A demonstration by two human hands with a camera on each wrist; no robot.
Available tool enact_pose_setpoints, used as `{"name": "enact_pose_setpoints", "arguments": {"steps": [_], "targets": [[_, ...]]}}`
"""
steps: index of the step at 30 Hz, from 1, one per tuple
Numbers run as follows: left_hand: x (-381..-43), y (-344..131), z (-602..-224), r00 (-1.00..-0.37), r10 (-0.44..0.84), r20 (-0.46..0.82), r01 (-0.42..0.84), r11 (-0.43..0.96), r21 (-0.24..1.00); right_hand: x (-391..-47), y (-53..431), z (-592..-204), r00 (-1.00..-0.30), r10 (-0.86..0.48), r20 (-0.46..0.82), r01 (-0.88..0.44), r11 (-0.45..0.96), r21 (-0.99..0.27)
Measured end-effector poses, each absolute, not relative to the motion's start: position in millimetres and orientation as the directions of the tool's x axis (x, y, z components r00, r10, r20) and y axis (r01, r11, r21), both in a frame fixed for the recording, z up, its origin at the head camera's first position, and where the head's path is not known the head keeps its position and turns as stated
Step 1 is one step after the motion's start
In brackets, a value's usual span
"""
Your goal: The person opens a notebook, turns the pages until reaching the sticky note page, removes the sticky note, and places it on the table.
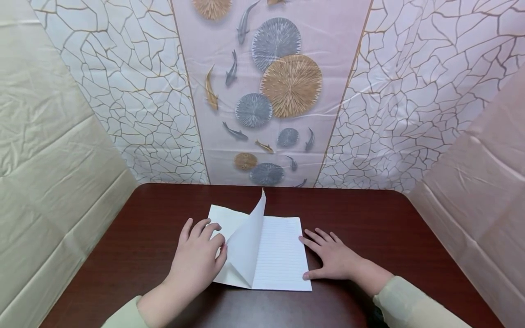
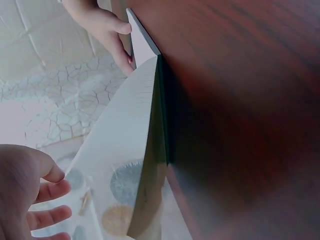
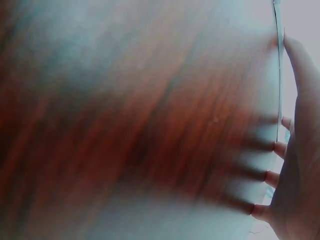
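An open notebook [image 1: 283, 255] with lined pages lies on the table. One of its leaves [image 1: 248, 241] stands up from the spine, its top corner pointing upward and its body leaning left. My left hand [image 1: 198, 255] is over the left side of the notebook, its fingers loosely bent. In the left wrist view, that hand [image 2: 30, 195] has nothing between its fingers, and the raised leaf [image 2: 117, 120] curves beside it. My right hand [image 1: 334, 257] lies with fingers spread at the right edge; its thumb and a fingertip touch the page margin.
The dark reddish-brown table [image 1: 156, 218] has rounded far corners. Behind it hangs a patterned cloth [image 1: 262, 91] with fish and round leaf shapes. Plain creased cloth [image 1: 45, 159] covers the left side, and similar cloth [image 1: 480, 182] covers the right.
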State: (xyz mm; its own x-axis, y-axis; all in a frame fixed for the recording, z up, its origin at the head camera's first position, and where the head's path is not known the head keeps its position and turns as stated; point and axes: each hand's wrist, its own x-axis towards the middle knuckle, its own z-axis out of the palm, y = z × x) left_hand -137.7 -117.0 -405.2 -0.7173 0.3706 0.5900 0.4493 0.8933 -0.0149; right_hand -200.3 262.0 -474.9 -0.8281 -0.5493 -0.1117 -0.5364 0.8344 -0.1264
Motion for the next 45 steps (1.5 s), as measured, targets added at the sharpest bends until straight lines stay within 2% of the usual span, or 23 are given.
{"name": "enact_pose_setpoints", "arguments": {"steps": [24,36,45], "targets": [[-112.8,-156.0,-437.7,-0.861,0.21,0.463,0.29,0.951,0.109,-199.0,260.8,-474.5,-0.825,-0.558,-0.092,-0.544,0.827,-0.143],[-107.2,-161.7,-446.6,-0.927,0.211,0.308,0.251,0.963,0.096,-199.9,260.0,-473.3,-0.827,-0.551,-0.111,-0.533,0.832,-0.154],[-110.0,-159.1,-449.7,-0.962,0.233,0.144,0.239,0.971,0.024,-201.5,261.0,-475.0,-0.827,-0.547,-0.132,-0.528,0.835,-0.153]]}}
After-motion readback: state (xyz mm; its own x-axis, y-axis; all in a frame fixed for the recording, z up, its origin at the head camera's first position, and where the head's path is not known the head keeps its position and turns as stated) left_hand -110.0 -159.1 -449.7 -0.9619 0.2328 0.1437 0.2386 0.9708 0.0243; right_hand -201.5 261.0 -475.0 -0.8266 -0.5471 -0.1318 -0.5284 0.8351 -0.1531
